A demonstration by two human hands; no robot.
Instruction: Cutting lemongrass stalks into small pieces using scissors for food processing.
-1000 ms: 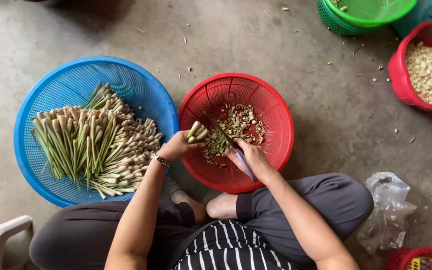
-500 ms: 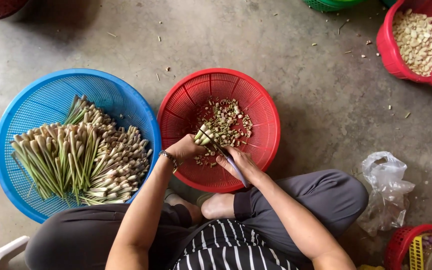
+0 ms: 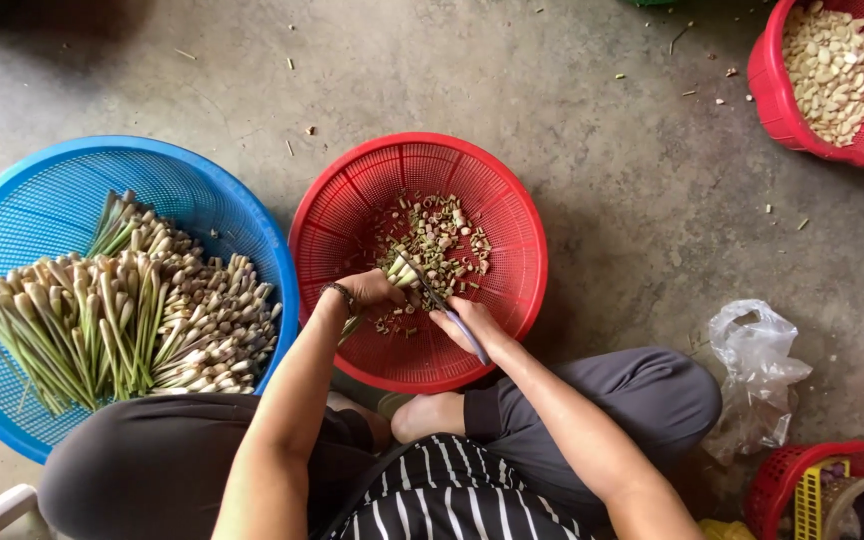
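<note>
My left hand (image 3: pixel 370 289) grips a lemongrass stalk (image 3: pixel 392 270) over the red basket (image 3: pixel 512 220), its cut end pointing toward the basket's middle. My right hand (image 3: pixel 467 325) holds a knife (image 3: pixel 430 287) with a purple handle, and the blade rests against the tip of the stalk. Small chopped pieces (image 3: pixel 442 240) lie scattered in the basket's bottom. Both hands hover above the near half of the basket.
A blue basket (image 3: pixel 42 200) at the left holds several lemongrass stalks (image 3: pixel 122 310). A red basket of pale peeled pieces (image 3: pixel 832 70) stands at the top right. A clear plastic bag (image 3: pixel 757 360) and a small red basket (image 3: pixel 812 485) sit at the right. My knees frame the bottom.
The view has drifted, so the baskets sit lower and further right in frame. My hands stay over the red basket, and the stalk in my left hand looks shorter.
</note>
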